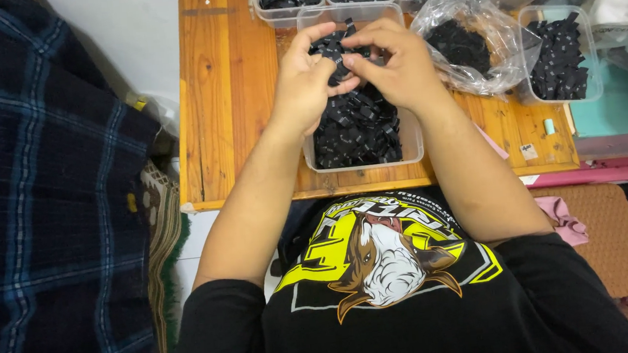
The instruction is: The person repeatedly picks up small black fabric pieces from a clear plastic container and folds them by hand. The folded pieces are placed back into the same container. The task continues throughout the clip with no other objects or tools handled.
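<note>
Here, near the top centre of the frame, the left hand [306, 81] and right hand [395, 65] meet over a clear plastic tub [412, 144], fingertips of both pinched shut on a small bunch of black fabric labels [334, 50] lifted just above the heap inside. The pinch looks loose, so a few labels could slip and scatter back into the tub or onto the wooden table [225, 93]. More tubs of labels [558, 61] and a crumpled clear bag [470, 39] crowd the upper right; a dark plaid cloth [33, 211] fills the left side
</note>
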